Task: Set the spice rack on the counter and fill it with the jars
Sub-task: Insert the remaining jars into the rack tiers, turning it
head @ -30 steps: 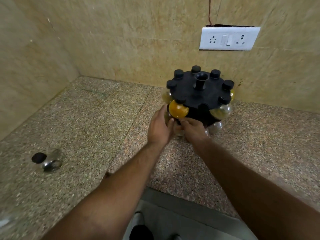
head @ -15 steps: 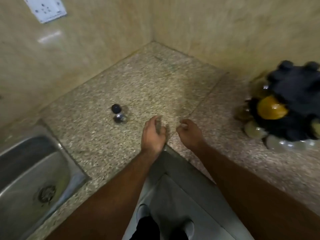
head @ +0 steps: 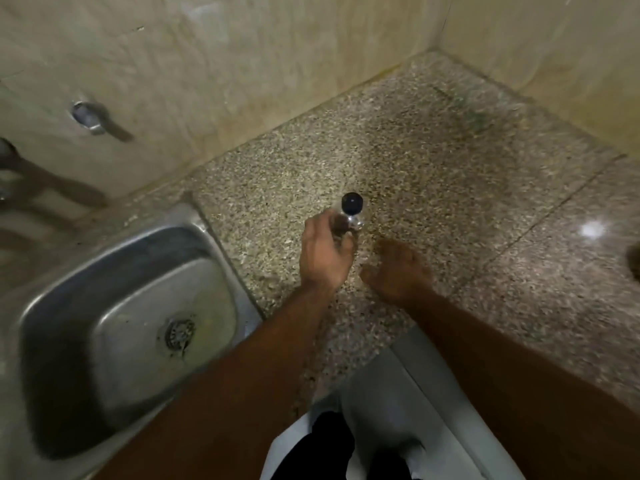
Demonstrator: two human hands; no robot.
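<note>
- Left hand (head: 325, 252) reaches forward, fingers and thumb curved round the clear jar (head: 351, 213); blur hides whether they clasp it
- Right hand (head: 398, 271) hovers palm-down, fingers loose, holding nothing
- Jar stands on the counter (head: 450, 188), near the sink (head: 138, 271)

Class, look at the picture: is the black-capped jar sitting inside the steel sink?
No, the jar is on the speckled counter, to the right of the sink.

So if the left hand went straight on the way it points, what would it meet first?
Probably the black-capped jar, just beyond the left hand; blur hides whether they touch.
</note>
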